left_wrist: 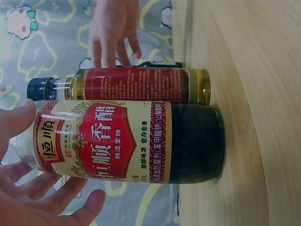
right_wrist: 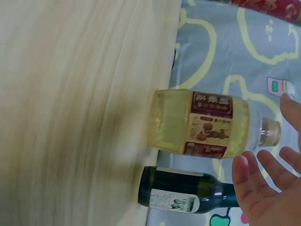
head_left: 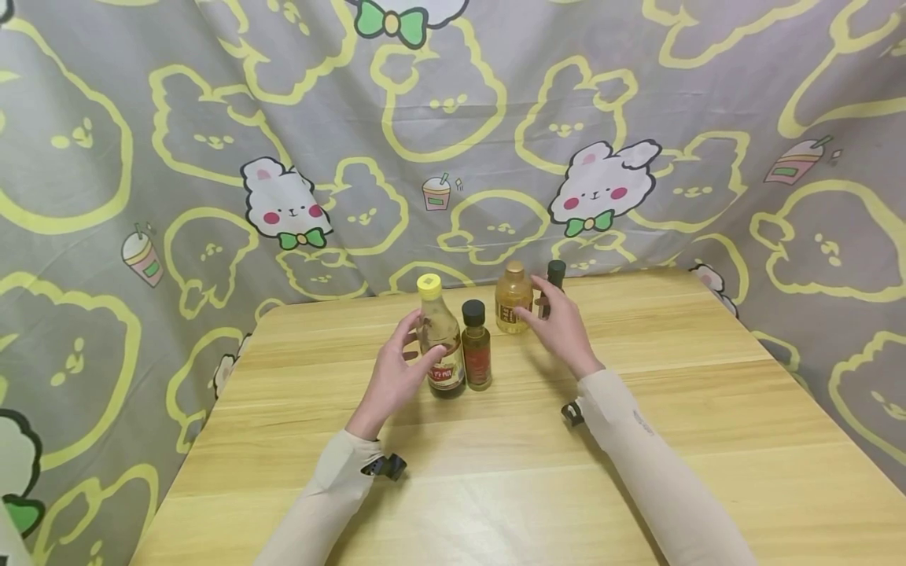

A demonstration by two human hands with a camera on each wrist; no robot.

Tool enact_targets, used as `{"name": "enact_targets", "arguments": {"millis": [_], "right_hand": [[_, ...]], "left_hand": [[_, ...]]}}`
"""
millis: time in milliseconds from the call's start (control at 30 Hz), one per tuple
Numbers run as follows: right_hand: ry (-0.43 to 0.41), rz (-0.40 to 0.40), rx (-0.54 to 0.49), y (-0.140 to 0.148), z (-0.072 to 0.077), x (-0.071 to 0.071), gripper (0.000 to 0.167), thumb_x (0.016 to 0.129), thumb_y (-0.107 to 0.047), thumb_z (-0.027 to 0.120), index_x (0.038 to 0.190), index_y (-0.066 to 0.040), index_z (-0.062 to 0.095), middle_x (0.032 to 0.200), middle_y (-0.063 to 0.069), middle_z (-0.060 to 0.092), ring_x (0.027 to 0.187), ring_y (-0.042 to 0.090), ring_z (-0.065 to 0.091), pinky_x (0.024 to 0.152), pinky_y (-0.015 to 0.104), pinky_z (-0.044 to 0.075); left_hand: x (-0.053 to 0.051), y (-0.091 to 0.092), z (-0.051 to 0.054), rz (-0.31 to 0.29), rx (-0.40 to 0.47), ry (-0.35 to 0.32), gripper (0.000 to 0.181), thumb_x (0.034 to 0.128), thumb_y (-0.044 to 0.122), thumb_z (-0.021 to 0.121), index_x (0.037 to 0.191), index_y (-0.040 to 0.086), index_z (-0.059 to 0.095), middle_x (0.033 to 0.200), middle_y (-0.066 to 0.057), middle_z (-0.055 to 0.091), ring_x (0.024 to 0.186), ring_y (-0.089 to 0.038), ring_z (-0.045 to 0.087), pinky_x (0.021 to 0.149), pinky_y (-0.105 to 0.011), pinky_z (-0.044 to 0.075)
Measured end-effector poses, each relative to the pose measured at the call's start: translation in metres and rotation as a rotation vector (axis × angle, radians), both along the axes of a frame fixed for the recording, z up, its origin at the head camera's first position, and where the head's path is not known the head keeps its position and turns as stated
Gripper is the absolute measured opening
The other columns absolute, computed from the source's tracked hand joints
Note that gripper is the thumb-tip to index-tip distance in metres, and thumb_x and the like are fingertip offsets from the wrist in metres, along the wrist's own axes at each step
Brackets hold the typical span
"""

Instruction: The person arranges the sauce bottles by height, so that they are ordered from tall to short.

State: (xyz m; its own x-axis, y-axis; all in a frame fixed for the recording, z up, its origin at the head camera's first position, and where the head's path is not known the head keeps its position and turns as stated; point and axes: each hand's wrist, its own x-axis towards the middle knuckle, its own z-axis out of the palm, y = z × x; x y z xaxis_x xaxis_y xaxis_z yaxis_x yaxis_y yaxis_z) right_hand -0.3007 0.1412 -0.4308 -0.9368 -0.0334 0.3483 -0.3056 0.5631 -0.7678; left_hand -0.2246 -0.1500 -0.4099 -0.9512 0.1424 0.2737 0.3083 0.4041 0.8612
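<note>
In the head view, the yellow-capped bottle (head_left: 446, 373) stands on the table (head_left: 495, 487), its long axis upright and cap at the top; dark liquid shows low behind its label. The slim bottle (head_left: 477, 358), black-capped with a red label, stands upright just beside it. Farther back, the golden bottle (head_left: 508, 297) and the dark green bottle (head_left: 556, 272) stand upright too. The left hand (head_left: 395, 371) reaches round the yellow-capped bottle, thumb on the near side; the right hand (head_left: 566, 328) reaches to the back pair.

In the left wrist view, the yellow-capped bottle lies across the picture, shoulder to the left and base to the right on the wood. Its label is cream and red with Chinese characters. The left hand's thumb and fingers are spread either side of its upper part; whether they press the glass, I cannot tell.

In the right wrist view, the golden and dark green bottles point their necks right. The right hand's fingers are well parted beside these necks, gripping neither.
</note>
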Motion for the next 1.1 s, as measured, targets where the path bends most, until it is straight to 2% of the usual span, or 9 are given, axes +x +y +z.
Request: {"name": "enact_targets", "arguments": {"millis": [133,267,467,767,967,1100], "right_hand": [[0.041,0.04,-0.021,-0.002,0.002,0.008,0.067,0.093,-0.022,0.077,0.151,-0.007,0.047,0.141,0.018,0.059,0.114,0.041,0.065,0.093,0.055,0.056],[0.057,0.099,-0.043,-0.005,0.005,0.018,0.061,0.096,-0.025,0.074,0.148,-0.006,0.05,0.136,0.019,0.063,0.114,0.038,0.067,0.089,0.05,0.058],[0.021,0.196,-0.042,-0.013,0.009,0.032,0.058,0.097,-0.03,0.073,0.147,-0.008,0.053,0.141,0.014,0.062,0.119,0.034,0.064,0.089,0.043,0.06],[-0.044,0.309,-0.07,-0.026,0.007,0.049,0.054,0.094,-0.03,0.077,0.141,-0.014,0.056,0.138,0.006,0.062,0.119,0.028,0.064,0.094,0.044,0.058],[-0.025,0.356,-0.083,-0.035,0.006,0.053,0.053,0.092,-0.024,0.078,0.139,-0.012,0.057,0.138,0.008,0.061,0.119,0.032,0.065,0.092,0.04,0.059],[-0.028,0.357,-0.087,-0.04,0.005,0.055,0.053,0.091,-0.024,0.079,0.138,-0.012,0.057,0.137,0.01,0.061,0.118,0.038,0.064,0.092,0.04,0.06]], "left_hand": [[0.0,0.0,0.0,-0.002,0.0,-0.001,0.067,0.0952,0.029,0.075,0.154,0.021,0.042,0.153,-0.01,0.049,0.131,-0.036,0.056,0.104,-0.055,0.05],[0.0,-0.001,0.001,-0.001,-0.002,-0.008,0.067,0.0955,0.028,0.075,0.154,0.021,0.042,0.152,-0.009,0.05,0.131,-0.036,0.056,0.104,-0.054,0.05],[0.001,-0.001,0.003,-0.002,-0.002,-0.015,0.068,0.0954,0.026,0.075,0.154,0.02,0.042,0.152,-0.009,0.05,0.131,-0.035,0.056,0.104,-0.052,0.051],[0.001,-0.001,0.002,-0.008,0.004,-0.015,0.069,0.095,0.026,0.075,0.155,0.019,0.041,0.154,-0.01,0.048,0.131,-0.036,0.056,0.103,-0.053,0.052],[0.001,-0.001,0.003,-0.007,0.002,-0.017,0.069,0.0952,0.027,0.075,0.155,0.019,0.041,0.154,-0.01,0.048,0.132,-0.036,0.055,0.103,-0.052,0.052],[0.001,-0.001,0.003,-0.003,-0.002,-0.018,0.07,0.0952,0.027,0.075,0.156,0.019,0.04,0.154,-0.01,0.048,0.132,-0.035,0.055,0.104,-0.052,0.052]]}}
